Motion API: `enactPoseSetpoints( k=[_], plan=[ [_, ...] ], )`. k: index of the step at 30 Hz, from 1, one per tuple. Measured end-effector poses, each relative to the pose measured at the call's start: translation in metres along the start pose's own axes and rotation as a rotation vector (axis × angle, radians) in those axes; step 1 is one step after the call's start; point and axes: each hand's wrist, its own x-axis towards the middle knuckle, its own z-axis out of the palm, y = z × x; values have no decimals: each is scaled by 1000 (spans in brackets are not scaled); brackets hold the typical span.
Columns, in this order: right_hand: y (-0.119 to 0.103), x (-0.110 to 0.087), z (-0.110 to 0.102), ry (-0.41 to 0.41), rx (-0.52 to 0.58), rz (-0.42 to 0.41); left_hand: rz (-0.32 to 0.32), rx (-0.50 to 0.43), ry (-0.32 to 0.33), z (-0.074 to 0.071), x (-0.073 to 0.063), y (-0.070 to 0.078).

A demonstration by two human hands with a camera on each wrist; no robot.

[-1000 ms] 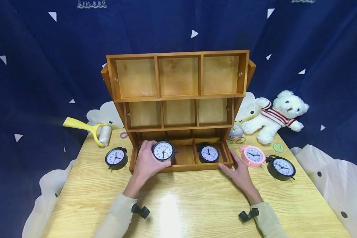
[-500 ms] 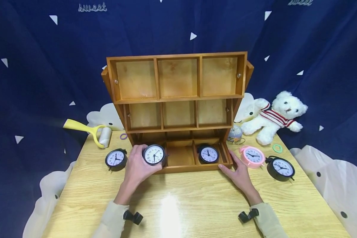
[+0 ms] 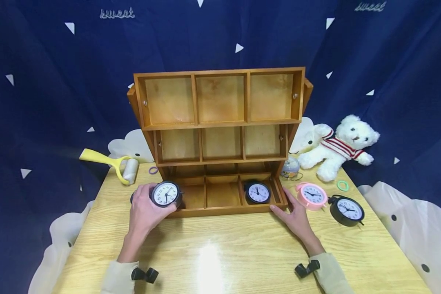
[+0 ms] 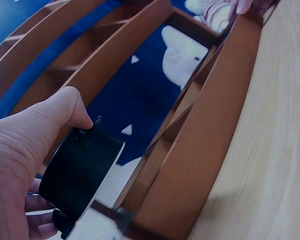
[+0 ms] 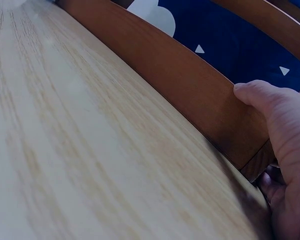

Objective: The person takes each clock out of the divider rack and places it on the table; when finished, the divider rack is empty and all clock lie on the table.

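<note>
My left hand [image 3: 143,210] grips a black round alarm clock [image 3: 166,194] by its sides, its white dial facing up, over the left end of a tiered wooden storage box [image 3: 220,211]. In the left wrist view, the thumb presses the clock's black case [image 4: 82,167] near a small foot. My right hand [image 3: 296,214] holds the front right corner of the box's bottom tray, thumb on the front edge and fingers along the side. Another black alarm clock [image 3: 258,192] sits in the bottom tray's right compartment. Behind my left hand, a third black clock [image 3: 132,197] is mostly hidden.
Right of the box lie a pink alarm clock [image 3: 312,196], a black one [image 3: 347,210], a pale purple clock [image 3: 290,166], a green ring [image 3: 342,185] and a white teddy bear [image 3: 347,143]. At left are a yellow-handled lint roller [image 3: 114,163] and a purple ring [image 3: 153,170].
My left hand has carried the black alarm clock leftward, from over the tray's compartments to its left end, now covering most of the clock on the table. My right hand stays at the corner.
</note>
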Motion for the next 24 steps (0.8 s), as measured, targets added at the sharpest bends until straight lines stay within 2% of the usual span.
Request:
enactPoseSetpoints(
  k=[4, 10, 14, 19, 24],
  plan=[
    [2, 1, -1, 4, 10, -8, -24, 16, 5, -14, 3, -10],
    [1, 2, -1, 0, 46, -15, -24, 55, 34, -34, 9, -28],
    [-14, -1, -1, -10, 81, -16, -34, 60, 62, -47, 14, -42],
    [-37, -4, -5, -13, 54, -3, -64, 48, 80, -61, 19, -61],
    [-41, -4, -5, -16, 26, -3, -92, 62, 110, -75, 23, -80]
  ],
)
